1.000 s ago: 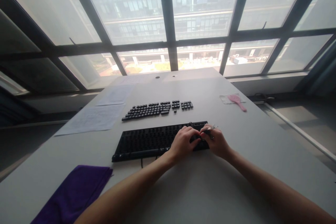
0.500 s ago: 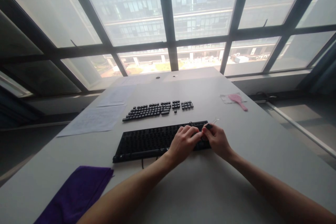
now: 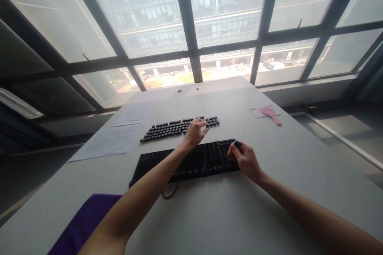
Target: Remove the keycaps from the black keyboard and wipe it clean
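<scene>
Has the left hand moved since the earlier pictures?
Yes. Judged against the keyboard, the left hand has gone from over its right part forward and somewhat left, to the loose keycaps beyond it.

The table (image 3: 179, 227) stands with its far end toward the window (image 3: 224, 8). The keyboard (image 3: 209, 159) lies crosswise on the table, in front of the person. A cable (image 3: 171, 196) loops out at its near edge. Loose keycaps (image 3: 169, 129) lie in rows behind the keyboard, near it. Papers (image 3: 103, 140) lie left of the keycaps; a cloth (image 3: 89, 215) lies at front left. Well to the right, a brush (image 3: 269, 114) rests partly on a wrapper (image 3: 255, 112). Left hand (image 3: 196, 132): at the keycaps' right portion. Right hand (image 3: 247, 158): at the keyboard's right end, tool (image 3: 237, 143) in grip.
</scene>
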`<state>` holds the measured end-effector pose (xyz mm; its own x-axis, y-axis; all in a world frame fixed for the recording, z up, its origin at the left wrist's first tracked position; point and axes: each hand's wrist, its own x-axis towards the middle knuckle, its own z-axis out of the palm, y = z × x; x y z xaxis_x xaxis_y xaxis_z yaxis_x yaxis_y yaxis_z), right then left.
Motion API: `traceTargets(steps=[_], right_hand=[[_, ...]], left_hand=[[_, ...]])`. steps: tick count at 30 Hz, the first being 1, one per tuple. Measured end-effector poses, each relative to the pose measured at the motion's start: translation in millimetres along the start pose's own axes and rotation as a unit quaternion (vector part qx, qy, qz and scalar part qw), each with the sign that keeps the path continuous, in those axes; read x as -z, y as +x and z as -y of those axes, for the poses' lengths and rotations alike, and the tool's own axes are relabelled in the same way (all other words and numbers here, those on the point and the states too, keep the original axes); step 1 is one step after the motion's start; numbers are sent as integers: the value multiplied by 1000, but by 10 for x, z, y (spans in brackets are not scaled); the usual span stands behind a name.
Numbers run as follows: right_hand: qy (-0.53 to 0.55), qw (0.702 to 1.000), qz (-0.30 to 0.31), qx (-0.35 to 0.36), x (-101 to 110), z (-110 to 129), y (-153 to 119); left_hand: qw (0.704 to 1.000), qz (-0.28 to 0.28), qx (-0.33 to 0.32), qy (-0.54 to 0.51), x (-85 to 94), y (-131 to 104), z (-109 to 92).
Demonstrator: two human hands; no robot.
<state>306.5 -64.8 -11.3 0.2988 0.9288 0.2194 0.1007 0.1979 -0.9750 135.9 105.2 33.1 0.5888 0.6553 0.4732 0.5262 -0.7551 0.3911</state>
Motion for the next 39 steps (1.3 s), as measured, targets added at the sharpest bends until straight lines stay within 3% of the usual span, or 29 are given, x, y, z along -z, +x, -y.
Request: traceTargets(steps=[3,8,18,23,26,30,34,39], right_hand=[[5,1000,2,-2,14,-12,-2],[19,1000,7,-6,28,9,3],[35,999,15,-14,42,-7,1],[45,999,-8,28,64,-10,-10],[48,998,-9,34,122,-17,27],[4,997,66,25,265,-22,125],[-76,988,129,47,352,-1,169],[-112,979,155,66,319,44,156]], left_hand=[[999,43,6,29,-167,164,242],[997,56,13,44,-379,176,344],[997,37,26,65,-411,197,347],[998,11,26,55,-342,232,340],[998,-22,30,51,-222,204,201],[999,-35,-9,5,-138,-19,-233],[999,16,-21,-47,-238,-344,-654],[996,45,3,-78,-379,-547,-772]])
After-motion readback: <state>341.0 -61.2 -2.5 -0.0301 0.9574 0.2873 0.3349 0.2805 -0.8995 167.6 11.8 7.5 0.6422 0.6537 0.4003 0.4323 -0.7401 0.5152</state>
